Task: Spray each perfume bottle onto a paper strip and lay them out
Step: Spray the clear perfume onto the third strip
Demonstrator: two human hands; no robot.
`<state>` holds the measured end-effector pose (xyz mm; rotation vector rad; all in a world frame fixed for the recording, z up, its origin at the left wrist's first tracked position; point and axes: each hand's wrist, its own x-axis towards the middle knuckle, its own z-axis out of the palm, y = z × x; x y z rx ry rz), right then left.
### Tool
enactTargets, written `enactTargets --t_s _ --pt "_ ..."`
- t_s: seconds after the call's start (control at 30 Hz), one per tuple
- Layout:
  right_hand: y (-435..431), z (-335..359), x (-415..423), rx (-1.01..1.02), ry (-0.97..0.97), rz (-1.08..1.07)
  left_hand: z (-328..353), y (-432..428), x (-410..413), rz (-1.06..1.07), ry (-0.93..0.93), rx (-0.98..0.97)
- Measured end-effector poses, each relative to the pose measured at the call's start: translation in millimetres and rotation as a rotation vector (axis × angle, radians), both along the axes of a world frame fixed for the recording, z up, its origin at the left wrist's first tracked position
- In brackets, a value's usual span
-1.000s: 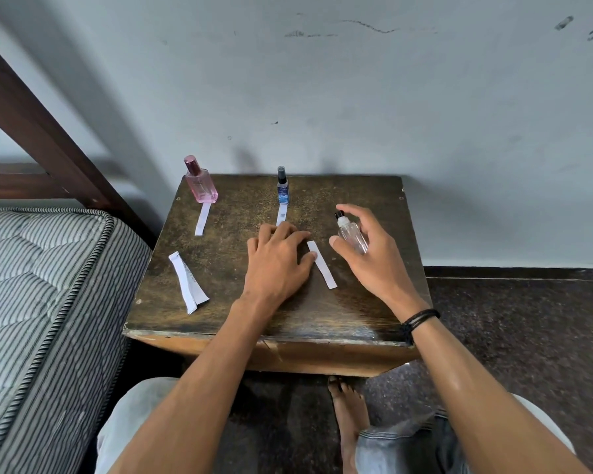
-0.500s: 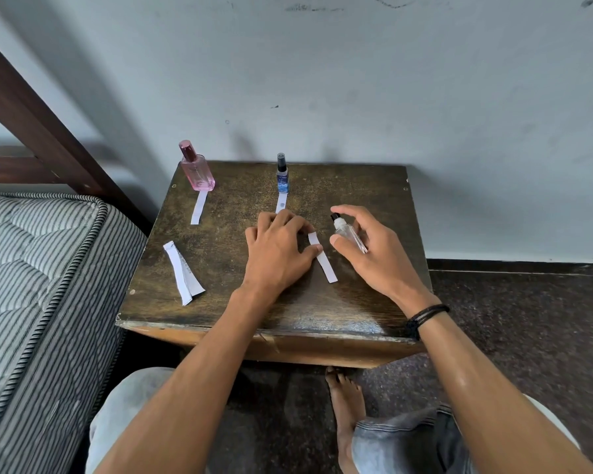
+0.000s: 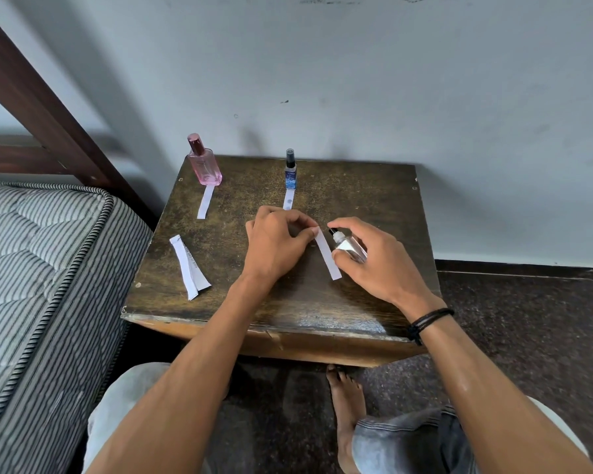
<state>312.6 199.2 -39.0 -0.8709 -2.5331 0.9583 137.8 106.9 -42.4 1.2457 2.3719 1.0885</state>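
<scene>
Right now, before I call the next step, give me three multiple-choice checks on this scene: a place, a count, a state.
1. Where on the table does the pink bottle stand? A back left; B front right; C centre.
2. How many perfume bottles show? A two; B three; C five.
3. The clear bottle is: A standing free; B lying untouched; C gripped by the right hand.
Answers: A, it stands at the far left corner; B, the pink one, the blue bottle and the clear one; C, that hand's fingers curl round it.
</scene>
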Motion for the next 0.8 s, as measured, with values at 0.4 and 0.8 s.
enactTargets --t_s 0.4,0.8 --pt "-1.8 -5.8 -3.7 0.124 -0.079 0.033 -1.9 -2.2 -5.0 0.040 -0.194 0.028" --pt "-3.7 -2.4 -6.0 0.169 -0.120 0.039 -3.4 -1.3 -8.7 0.099 -0.442 0.078"
